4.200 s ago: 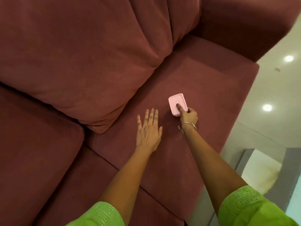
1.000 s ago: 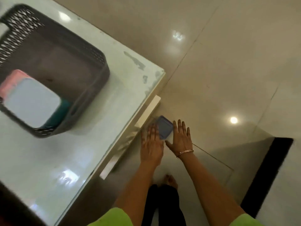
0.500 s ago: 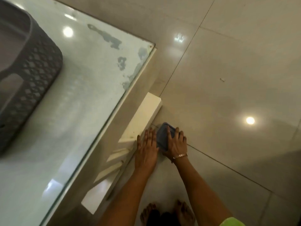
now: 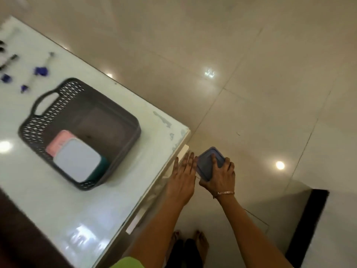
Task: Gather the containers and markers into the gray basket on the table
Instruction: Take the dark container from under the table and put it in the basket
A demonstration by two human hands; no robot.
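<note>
A: What is the room like?

B: A glossy cream tiled floor (image 4: 251, 74) with ceiling lights mirrored in it, and a white glass-topped bench (image 4: 58, 200) running in from the left, its corner paint chipped. A dark mat (image 4: 309, 219) lies at the lower right.

A: Where is the gray basket?

B: The gray basket (image 4: 123, 149) stands on the bench near that corner, perforated walls, a handle at its far end. Inside, toward the near left, sit 3 containers stacked: a pale blue lid (image 4: 77, 161) on top, a pink one (image 4: 58, 142) peeking out behind it, and a teal one (image 4: 103, 167) under its right edge. The rest of the basket floor is bare.

A: And the markers?

B: Blurred. Some thin markers (image 4: 29, 78) with blue caps lie scattered on the far left of the bench, beyond the basket. I cannot count them.

A: What are the hands doing?

B: The right hand (image 4: 220, 176) grips a dark blue container (image 4: 207, 161) from above, fingers curled over its lid and thumb at its near edge, just off the bench corner and above the floor. A thin bracelet (image 4: 224, 193) circles that wrist. The left hand (image 4: 181, 180) is flat and open, fingers straight and together, holding nothing; its fingertips lie right beside the container's left edge, over the bench rim. Whether they touch it I cannot tell.

A: Anything else?

B: 2 bare feet (image 4: 201, 240) on the floor below, and a green sleeve (image 4: 127, 263) at the bottom edge.
</note>
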